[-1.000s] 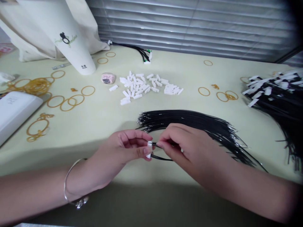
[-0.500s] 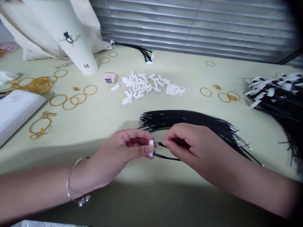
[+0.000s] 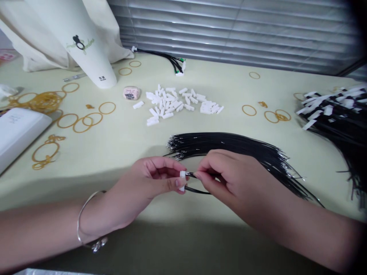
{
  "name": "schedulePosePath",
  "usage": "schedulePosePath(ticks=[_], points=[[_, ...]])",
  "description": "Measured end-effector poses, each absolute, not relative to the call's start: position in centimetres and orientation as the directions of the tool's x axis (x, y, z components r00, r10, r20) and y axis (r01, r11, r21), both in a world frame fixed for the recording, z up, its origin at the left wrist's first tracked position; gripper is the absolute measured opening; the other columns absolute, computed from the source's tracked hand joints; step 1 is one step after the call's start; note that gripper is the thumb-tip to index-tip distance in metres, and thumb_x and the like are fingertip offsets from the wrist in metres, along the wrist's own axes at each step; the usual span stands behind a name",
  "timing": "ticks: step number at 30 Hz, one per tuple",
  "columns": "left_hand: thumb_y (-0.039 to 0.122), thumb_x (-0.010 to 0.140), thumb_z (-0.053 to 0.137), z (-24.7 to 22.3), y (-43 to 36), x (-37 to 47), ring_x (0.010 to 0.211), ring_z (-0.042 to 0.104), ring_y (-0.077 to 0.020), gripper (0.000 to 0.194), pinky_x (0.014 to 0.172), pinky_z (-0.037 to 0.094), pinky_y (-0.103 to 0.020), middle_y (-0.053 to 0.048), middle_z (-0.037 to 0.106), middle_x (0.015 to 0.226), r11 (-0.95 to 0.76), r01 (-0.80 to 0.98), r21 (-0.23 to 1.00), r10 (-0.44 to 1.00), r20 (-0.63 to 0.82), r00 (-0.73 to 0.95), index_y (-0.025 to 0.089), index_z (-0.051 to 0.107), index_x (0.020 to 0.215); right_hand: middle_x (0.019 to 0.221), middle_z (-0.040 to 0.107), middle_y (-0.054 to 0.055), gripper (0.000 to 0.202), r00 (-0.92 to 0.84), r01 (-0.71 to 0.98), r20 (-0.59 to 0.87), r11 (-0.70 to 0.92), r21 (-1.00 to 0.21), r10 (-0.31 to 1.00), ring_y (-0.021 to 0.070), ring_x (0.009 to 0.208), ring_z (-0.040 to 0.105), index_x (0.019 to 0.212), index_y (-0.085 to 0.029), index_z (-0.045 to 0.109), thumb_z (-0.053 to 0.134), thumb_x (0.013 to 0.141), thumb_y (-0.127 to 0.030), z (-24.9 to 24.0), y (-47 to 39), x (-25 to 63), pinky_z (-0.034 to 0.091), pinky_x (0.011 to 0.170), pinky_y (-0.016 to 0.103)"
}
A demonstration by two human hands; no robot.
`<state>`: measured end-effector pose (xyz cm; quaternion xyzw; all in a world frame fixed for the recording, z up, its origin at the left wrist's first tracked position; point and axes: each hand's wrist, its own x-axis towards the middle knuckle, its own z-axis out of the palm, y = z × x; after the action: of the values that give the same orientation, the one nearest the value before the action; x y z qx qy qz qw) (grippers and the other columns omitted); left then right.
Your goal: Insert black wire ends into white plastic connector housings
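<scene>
Between thumb and fingers, my left hand (image 3: 157, 177) pinches a small white connector housing (image 3: 182, 175), its slotted end showing above the thumb. My right hand (image 3: 226, 172) is closed in a pinch on a black wire (image 3: 191, 174), whose tip meets the housing's right side. How deep the tip sits I cannot tell. Lower down, more black wire (image 3: 197, 190) runs from the housing towards the right palm, where it is hidden. Just behind both hands lies a bundle of black wires (image 3: 226, 140) with bare metal terminals at its ends.
Loose white housings (image 3: 169, 103) are heaped mid-table. Finished-looking wires with white connectors (image 3: 329, 110) pile up at right. Rubber bands (image 3: 67, 120) lie scattered. A white tumbler (image 3: 97, 65), a white box (image 3: 20, 133) and a small pink object (image 3: 131, 93) stand left. Window blinds (image 3: 229, 34) border the back.
The wire in my right hand is slightly closer to the housing, with less of it showing between the hands. The view has shifted slightly; both hands keep their grips.
</scene>
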<state>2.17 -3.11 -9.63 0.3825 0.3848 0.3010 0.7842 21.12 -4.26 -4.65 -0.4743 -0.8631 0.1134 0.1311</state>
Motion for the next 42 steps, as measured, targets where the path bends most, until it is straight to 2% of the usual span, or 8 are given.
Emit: schedulePosePath(ticks=[5, 11, 19, 25, 30, 35, 38, 42], points=[[0.017, 0.069, 0.074, -9.7, -3.0, 2.2, 0.068, 0.062, -0.0094, 0.016, 0.070, 0.049, -0.021, 0.001, 0.067, 0.075, 0.526, -0.182, 0.831, 0.769, -0.374, 0.518, 0.017, 0.068, 0.085, 0.064, 0.055, 0.002, 0.018, -0.577, 0.765, 0.242, 0.620, -0.174, 0.780, 0.0127, 0.057, 0.048, 0.070, -0.016, 0.057, 0.047, 0.084, -0.010, -5.1, -4.7, 21.1, 0.038, 0.051, 0.025], [0.017, 0.068, 0.075, -9.7, -3.0, 2.2, 0.068, 0.063, -0.0103, 0.016, 0.069, 0.050, -0.022, -0.001, 0.068, 0.076, 0.525, -0.188, 0.830, 0.779, -0.379, 0.500, 0.016, 0.069, 0.083, 0.067, 0.052, 0.005, 0.014, -0.663, 0.713, 0.302, 0.701, -0.024, 0.685, 0.0177, 0.059, 0.046, 0.069, -0.015, 0.053, 0.049, 0.079, -0.007, -5.9, -5.3, 21.0, 0.036, 0.051, 0.030], [0.017, 0.069, 0.074, -9.6, -3.2, 2.1, 0.069, 0.062, -0.0105, 0.016, 0.071, 0.049, -0.023, -0.001, 0.068, 0.076, 0.520, -0.175, 0.836, 0.781, -0.382, 0.495, 0.016, 0.068, 0.083, 0.067, 0.056, 0.002, 0.010, -0.581, 0.756, 0.242, 0.625, -0.195, 0.777, 0.0133, 0.059, 0.050, 0.074, -0.014, 0.059, 0.053, 0.081, -0.009, -5.2, -4.6, 21.0, 0.038, 0.052, 0.025], [0.017, 0.070, 0.073, -9.6, -3.1, 2.2, 0.069, 0.062, -0.0092, 0.017, 0.071, 0.048, -0.021, 0.000, 0.067, 0.076, 0.528, -0.182, 0.830, 0.774, -0.381, 0.506, 0.017, 0.067, 0.085, 0.071, 0.056, 0.004, 0.018, -0.612, 0.748, 0.228, 0.648, -0.144, 0.757, 0.0148, 0.065, 0.049, 0.075, -0.014, 0.060, 0.047, 0.085, -0.011, -4.9, -4.5, 21.3, 0.040, 0.058, 0.027], [0.017, 0.071, 0.072, -9.4, -3.1, 2.2, 0.069, 0.061, -0.0088, 0.015, 0.071, 0.048, -0.021, 0.001, 0.065, 0.075, 0.524, -0.188, 0.831, 0.772, -0.370, 0.518, 0.016, 0.066, 0.085, 0.070, 0.053, 0.008, 0.017, -0.659, 0.734, 0.265, 0.679, 0.020, 0.704, 0.0206, 0.067, 0.047, 0.070, -0.012, 0.056, 0.045, 0.078, -0.002, -5.6, -4.9, 21.1, 0.041, 0.059, 0.034], [0.018, 0.071, 0.072, -9.4, -3.1, 2.2, 0.072, 0.061, -0.0097, 0.017, 0.071, 0.048, -0.022, 0.000, 0.065, 0.080, 0.530, -0.183, 0.828, 0.771, -0.380, 0.510, 0.016, 0.066, 0.087, 0.073, 0.054, 0.011, 0.018, -0.694, 0.711, 0.279, 0.694, 0.116, 0.664, 0.0235, 0.070, 0.048, 0.074, -0.011, 0.056, 0.041, 0.081, -0.004, -5.4, -5.0, 21.0, 0.039, 0.062, 0.038], [0.018, 0.071, 0.073, -9.5, -3.1, 2.2, 0.071, 0.061, -0.0102, 0.018, 0.071, 0.048, -0.023, 0.000, 0.065, 0.080, 0.531, -0.192, 0.825, 0.773, -0.380, 0.508, 0.016, 0.065, 0.087, 0.074, 0.054, 0.010, 0.016, -0.708, 0.699, 0.245, 0.706, 0.113, 0.662, 0.0237, 0.072, 0.048, 0.076, -0.012, 0.056, 0.044, 0.080, -0.004, -5.4, -4.9, 21.2, 0.038, 0.064, 0.038], [0.019, 0.071, 0.073, -9.4, -3.0, 2.2, 0.070, 0.060, -0.0096, 0.018, 0.071, 0.047, -0.023, -0.001, 0.066, 0.079, 0.537, -0.180, 0.824, 0.768, -0.389, 0.509, 0.015, 0.065, 0.087, 0.073, 0.053, 0.007, 0.014, -0.666, 0.741, 0.124, 0.671, -0.002, 0.736, 0.0205, 0.068, 0.047, 0.075, -0.014, 0.057, 0.047, 0.080, -0.006, -5.4, -4.8, 21.4, 0.039, 0.062, 0.035]])
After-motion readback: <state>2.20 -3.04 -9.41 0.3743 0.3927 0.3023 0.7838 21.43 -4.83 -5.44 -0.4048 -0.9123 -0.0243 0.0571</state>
